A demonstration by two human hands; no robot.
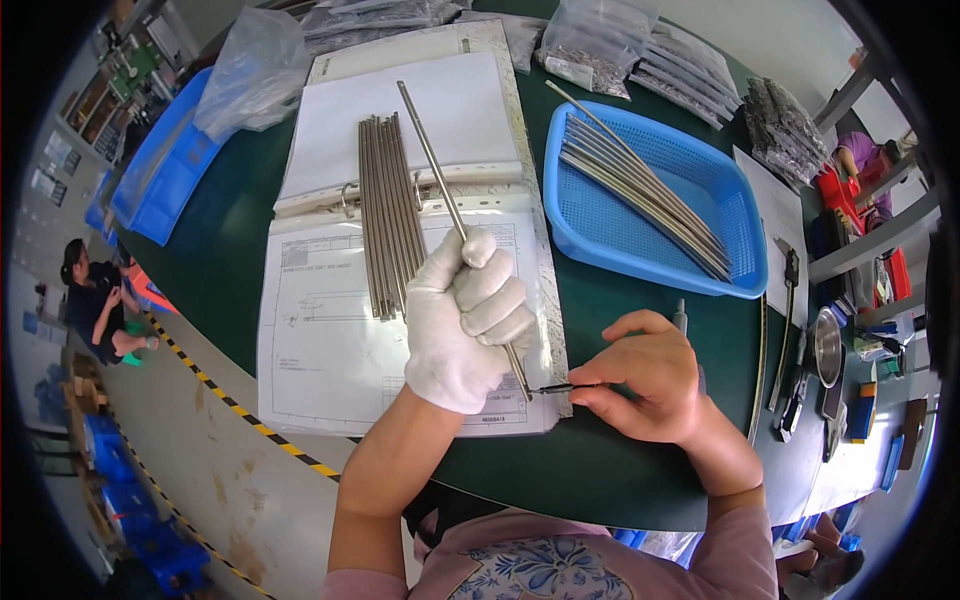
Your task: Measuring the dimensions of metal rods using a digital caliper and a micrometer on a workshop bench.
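My left hand, in a white glove, is closed round a long thin metal rod. The rod slants from upper left to lower right, its lower end sticking out below the fist. Bare, my right hand pinches a thin black pointed tool between thumb and fingers. The tool's tip is at the rod's lower end; whether it touches or enters the rod is too small to tell. Beneath the left hand lies an open ring binder with a drawing sheet. A bundle of similar metal rods rests across it.
Right of the binder stands a blue plastic basket holding several rods. Bags of small parts line the far edge. Calipers and a metal bowl lie at right. A blue bin sits far left; other people are beyond the table.
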